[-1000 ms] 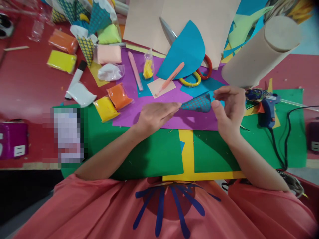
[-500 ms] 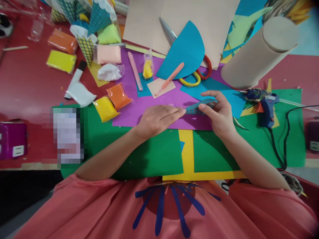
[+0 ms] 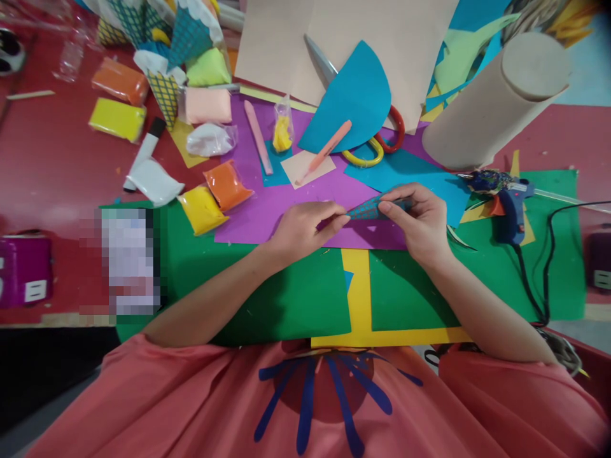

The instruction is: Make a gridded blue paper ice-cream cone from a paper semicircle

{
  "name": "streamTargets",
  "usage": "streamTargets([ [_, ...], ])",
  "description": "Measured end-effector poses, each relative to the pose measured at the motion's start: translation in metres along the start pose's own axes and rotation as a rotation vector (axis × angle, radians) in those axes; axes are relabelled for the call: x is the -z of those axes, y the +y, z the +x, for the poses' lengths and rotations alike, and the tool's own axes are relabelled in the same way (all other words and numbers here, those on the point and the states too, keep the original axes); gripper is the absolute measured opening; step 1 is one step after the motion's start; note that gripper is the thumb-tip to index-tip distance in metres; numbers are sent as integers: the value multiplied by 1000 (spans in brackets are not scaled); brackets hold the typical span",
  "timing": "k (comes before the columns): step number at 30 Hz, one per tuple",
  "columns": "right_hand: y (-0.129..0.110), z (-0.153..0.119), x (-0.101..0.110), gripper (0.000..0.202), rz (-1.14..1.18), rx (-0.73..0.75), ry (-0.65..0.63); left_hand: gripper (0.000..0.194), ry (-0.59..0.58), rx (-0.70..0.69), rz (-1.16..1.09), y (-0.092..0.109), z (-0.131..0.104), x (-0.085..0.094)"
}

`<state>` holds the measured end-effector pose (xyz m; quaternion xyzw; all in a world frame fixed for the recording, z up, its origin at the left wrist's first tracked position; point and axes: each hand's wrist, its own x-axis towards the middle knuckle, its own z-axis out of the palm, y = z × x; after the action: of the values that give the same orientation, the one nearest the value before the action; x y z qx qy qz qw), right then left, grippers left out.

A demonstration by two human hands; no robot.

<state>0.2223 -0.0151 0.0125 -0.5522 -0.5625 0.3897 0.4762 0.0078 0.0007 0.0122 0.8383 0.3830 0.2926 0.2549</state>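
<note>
A small blue paper cone (image 3: 365, 210) with a dark crosshatched pattern is held between my hands, above the purple sheet (image 3: 267, 219). My left hand (image 3: 305, 232) pinches its pointed tip between thumb and fingers. My right hand (image 3: 420, 219) is closed around the wider end, thumb at the front and fingers behind. Just beyond the hands lie a salmon marker (image 3: 329, 149) on a pale paper piece (image 3: 317, 168) and a blue paper fan shape (image 3: 356, 95), which covers part of the scissors (image 3: 394, 130).
At right are a hot glue gun (image 3: 512, 213) with a cable and a beige roll (image 3: 482, 108). Several clay packets, including an orange one (image 3: 228, 184), and finished patterned cones (image 3: 165, 92) sit at left. Green sheets (image 3: 267, 299) cover the near edge.
My left fingers have gone from lying flat along the cone's tip to pinching it. My right fingers have closed further around the wide end, and the cone looks more tightly rolled.
</note>
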Motion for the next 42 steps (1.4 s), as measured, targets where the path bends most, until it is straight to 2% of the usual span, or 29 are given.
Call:
streamTargets([
  [5, 1, 1, 2, 14, -18, -8, 3, 52, -36, -24, 20, -2, 1, 0],
  [8, 0, 2, 2, 14, -22, 9, -3, 51, -61, -10, -48, 0, 0, 1],
  [11, -2, 3, 2, 16, -27, 32, -7, 51, -56, 63, -203, 2, -2, 2],
  [15, -2, 4, 3, 19, -39, 32, 4, 43, 21, 157, -336, 3, -4, 3],
  [21, 1, 3, 3, 16, -36, -5, -6, 36, 43, 22, -208, 0, -3, -3],
  [29, 2, 5, 3, 17, 86, -56, -14, 28, 87, -56, -227, -1, -5, -3],
  [31, 2, 5, 2, 17, 110, -81, -11, 27, 78, -19, -290, 1, -4, -2],
  [37, 2, 3, 2, 17, 147, -87, 0, 35, -2, 263, -676, 6, -4, -5],
  [42, 2, 2, 3, 21, 113, -73, -7, 41, -26, 364, -823, 7, -2, -7],
])
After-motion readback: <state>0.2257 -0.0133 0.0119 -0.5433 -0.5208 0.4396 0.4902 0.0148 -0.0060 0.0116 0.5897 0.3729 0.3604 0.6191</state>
